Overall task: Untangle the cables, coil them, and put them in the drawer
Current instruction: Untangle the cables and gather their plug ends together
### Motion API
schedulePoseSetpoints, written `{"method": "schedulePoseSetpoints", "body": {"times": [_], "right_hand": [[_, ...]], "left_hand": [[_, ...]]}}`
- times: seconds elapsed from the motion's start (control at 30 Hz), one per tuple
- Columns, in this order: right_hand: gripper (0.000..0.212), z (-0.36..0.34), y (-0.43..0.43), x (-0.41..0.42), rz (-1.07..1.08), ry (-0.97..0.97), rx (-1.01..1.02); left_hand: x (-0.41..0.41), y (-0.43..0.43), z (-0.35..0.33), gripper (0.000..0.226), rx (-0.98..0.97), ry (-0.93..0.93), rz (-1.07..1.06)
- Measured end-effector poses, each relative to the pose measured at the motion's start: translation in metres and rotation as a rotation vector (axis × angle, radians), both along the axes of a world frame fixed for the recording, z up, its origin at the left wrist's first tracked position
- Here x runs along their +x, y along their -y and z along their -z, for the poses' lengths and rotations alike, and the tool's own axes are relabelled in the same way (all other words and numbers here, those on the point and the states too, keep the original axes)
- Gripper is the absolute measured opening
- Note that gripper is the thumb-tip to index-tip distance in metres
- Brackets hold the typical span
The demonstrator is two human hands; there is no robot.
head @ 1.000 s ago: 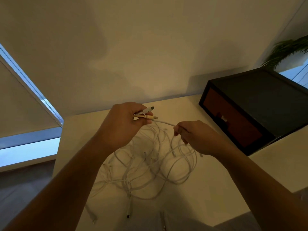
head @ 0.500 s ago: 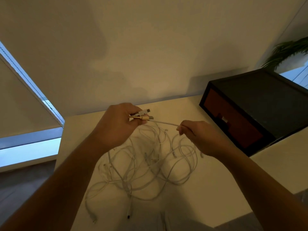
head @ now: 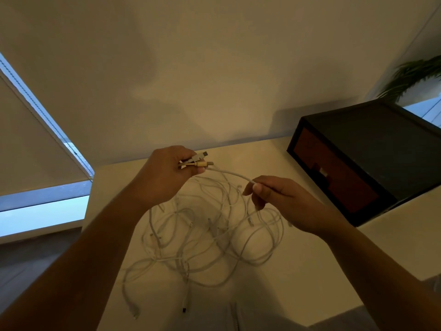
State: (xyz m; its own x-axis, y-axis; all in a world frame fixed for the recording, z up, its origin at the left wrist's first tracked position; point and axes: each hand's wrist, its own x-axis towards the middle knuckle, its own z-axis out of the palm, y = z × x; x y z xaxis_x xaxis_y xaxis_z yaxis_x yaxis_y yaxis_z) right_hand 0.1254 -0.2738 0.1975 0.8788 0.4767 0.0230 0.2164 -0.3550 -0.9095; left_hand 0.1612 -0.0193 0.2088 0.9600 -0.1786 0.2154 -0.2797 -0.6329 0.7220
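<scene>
Left hand point(head: 164, 173) raised over tabletop point(head: 298, 271), fingers point(head: 191, 172) curled round a bunch of plugs point(head: 200, 161), plug tips poking out to the right. One white strand point(head: 231, 174) runs from the plugs down-right to right hand point(head: 281, 201), pinched there between thumb and forefinger, other fingers loosely bent. Strand hangs in a shallow arc between the hands, off the surface. Rest of the cables point(head: 210, 235) lie in a loose white tangle on the tabletop, under and between the hands, several loops overlapping, a few loose ends trailing toward the near edge. Black box point(head: 381, 144) sits at right rear of tabletop, apart from the tangle; its reddish drawer point(head: 334, 177) is closed. Plant point(head: 412, 75) behind the box, window point(head: 43, 211) at left.
</scene>
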Motion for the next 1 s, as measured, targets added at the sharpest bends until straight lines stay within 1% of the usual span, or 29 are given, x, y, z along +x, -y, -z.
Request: {"method": "schedulePoseSetpoints", "body": {"times": [0.07, 0.17, 0.3, 0.4, 0.5, 0.6, 0.67, 0.73, 0.83, 0.9, 1.0], "right_hand": [[0.031, 0.001, -0.002, 0.000, -0.007, -0.035, -0.006], [0.028, 0.002, -0.005, 0.000, -0.001, -0.091, 0.097], [0.027, -0.004, -0.005, -0.004, -0.101, -0.144, 0.204], [0.028, -0.006, -0.007, -0.005, -0.143, -0.165, 0.221], [0.031, -0.009, -0.001, -0.003, -0.137, -0.201, 0.160], [0.040, -0.010, 0.002, 0.000, -0.078, -0.260, 0.093], [0.044, -0.008, -0.001, 0.002, -0.040, -0.266, 0.045], [0.040, -0.005, -0.007, 0.005, -0.009, -0.219, 0.003], [0.024, -0.001, -0.015, 0.010, 0.036, -0.122, -0.058], [0.019, 0.000, -0.017, 0.012, 0.045, -0.080, -0.098], [0.018, 0.004, -0.018, 0.014, 0.060, -0.109, -0.178]], "left_hand": [[-0.001, 0.001, 0.001, 0.011, 0.001, -0.009, 0.003], [-0.002, 0.000, 0.003, 0.013, -0.004, -0.011, 0.016], [-0.001, 0.002, 0.001, 0.013, -0.035, -0.018, 0.052], [0.002, 0.004, 0.001, 0.015, -0.040, -0.021, 0.051], [0.003, 0.001, 0.002, 0.014, -0.041, -0.026, 0.032], [0.001, 0.001, 0.001, 0.013, -0.052, -0.027, 0.035], [0.000, 0.003, 0.002, 0.011, -0.048, -0.038, 0.046], [-0.001, 0.005, 0.002, 0.013, -0.047, -0.047, 0.065], [-0.004, 0.009, 0.001, 0.025, -0.043, -0.034, 0.082], [-0.005, 0.010, -0.001, 0.026, -0.029, -0.027, 0.081], [-0.005, 0.008, -0.001, 0.023, -0.002, -0.017, 0.089]]}}
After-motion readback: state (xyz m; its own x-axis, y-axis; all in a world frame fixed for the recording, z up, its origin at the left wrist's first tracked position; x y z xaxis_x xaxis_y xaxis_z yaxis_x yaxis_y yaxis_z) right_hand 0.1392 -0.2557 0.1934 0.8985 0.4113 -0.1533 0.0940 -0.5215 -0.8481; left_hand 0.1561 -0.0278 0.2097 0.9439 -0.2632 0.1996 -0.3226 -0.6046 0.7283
